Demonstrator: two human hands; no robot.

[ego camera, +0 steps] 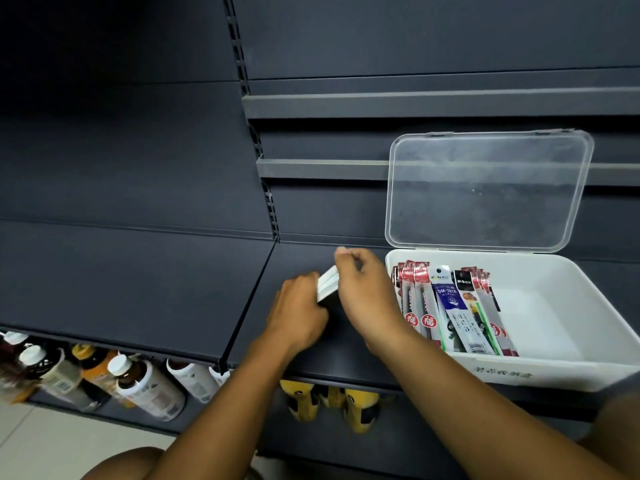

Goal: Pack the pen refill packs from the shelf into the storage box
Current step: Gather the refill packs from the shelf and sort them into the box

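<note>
Pen refill packs (450,306) lie side by side in the left part of the white storage box (571,375), at the right of the frame. Their long sides run front to back, so each takes a narrow strip and the box's right half is left bare for more. The box stands on the dark shelf (138,282) with its clear lid (485,192) swung up and leaning back against the shelving, which leaves the opening free.

Just left of the box, at the middle of the frame, the two hands hold a small white bundle (327,284) between them, probably more refills gathered edge to edge. Whether it rests on the shelf cannot be told. The left hand (298,313) has its fingers curled round the bundle's lower end. The right hand (367,292) reaches over from the box side with bent fingers and pinches the upper end. Holding both ends likely keeps the thin packs squared up as one stack. Bottles (138,386) lie on the level below, at the lower left.
</note>
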